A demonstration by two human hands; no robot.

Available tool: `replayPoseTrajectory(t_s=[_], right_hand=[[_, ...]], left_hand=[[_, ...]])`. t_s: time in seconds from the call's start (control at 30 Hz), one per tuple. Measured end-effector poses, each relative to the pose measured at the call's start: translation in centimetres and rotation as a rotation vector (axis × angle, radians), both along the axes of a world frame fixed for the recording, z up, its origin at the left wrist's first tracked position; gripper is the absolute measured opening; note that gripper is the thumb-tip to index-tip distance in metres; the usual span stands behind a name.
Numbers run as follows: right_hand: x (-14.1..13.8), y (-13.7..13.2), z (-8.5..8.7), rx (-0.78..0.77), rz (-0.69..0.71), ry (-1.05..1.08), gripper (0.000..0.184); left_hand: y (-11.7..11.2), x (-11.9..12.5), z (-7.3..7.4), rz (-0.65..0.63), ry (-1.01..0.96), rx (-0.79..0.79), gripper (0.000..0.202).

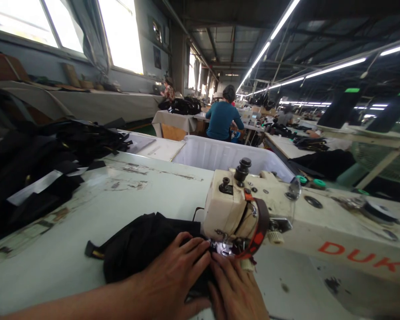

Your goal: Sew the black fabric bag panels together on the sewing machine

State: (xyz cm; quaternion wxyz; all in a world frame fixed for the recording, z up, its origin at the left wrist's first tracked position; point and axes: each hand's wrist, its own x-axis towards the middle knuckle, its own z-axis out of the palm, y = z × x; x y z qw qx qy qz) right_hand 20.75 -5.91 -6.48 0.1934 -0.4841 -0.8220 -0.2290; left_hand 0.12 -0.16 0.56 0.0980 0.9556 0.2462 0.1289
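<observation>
Black cloth [133, 242], bunched, lower center of frame, on the pale worktop [166, 191]; long axis runs roughly left to right, from a small tab [95, 251] at its left end to the presser foot [224, 250] at right. Key relation: most of the bulk sits left of and above the left hand [178, 271], while the right-hand edge goes under the fingertips, right beside the foot. Left hand lies flat on the cloth, fingers stretched toward the foot, not wrapped round anything. Right hand [236, 284] is just below the foot, fingers extended and pointing up-left; whether thumb and fingers pinch cloth, unclear. Left hand nearer the bulk, right hand nearly under the machine head; fingertips of both almost meet. Sewing machine [226, 209] fills center right, arm running off the right edge. Beyond: white plastic bin [220, 151] mid-frame, heap of black pieces [60, 151] at left, co-worker in a teal top [222, 116] upper center, back to camera.
</observation>
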Motion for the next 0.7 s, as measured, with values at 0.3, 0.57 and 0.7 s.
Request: replayPoseTrajectory(t_s=[0.3,0.57,0.7], right_hand=[[0.5,0.2,-0.6,0.004,0.021,-0.034,0.035],[0.6,0.2,-0.1,0.022,0.04,0.031,0.032],[0.9,0.2,2.3,-0.051,0.022,0.153,0.027]], left_hand=[[-0.2,0.0,-0.7,0.006,-0.023,0.023,0.062],[0.5,-0.5,-0.9,-0.016,0.003,-0.012,0.059],[0.8,-0.4,-0.8,-0.014,-0.024,-0.037,0.062]])
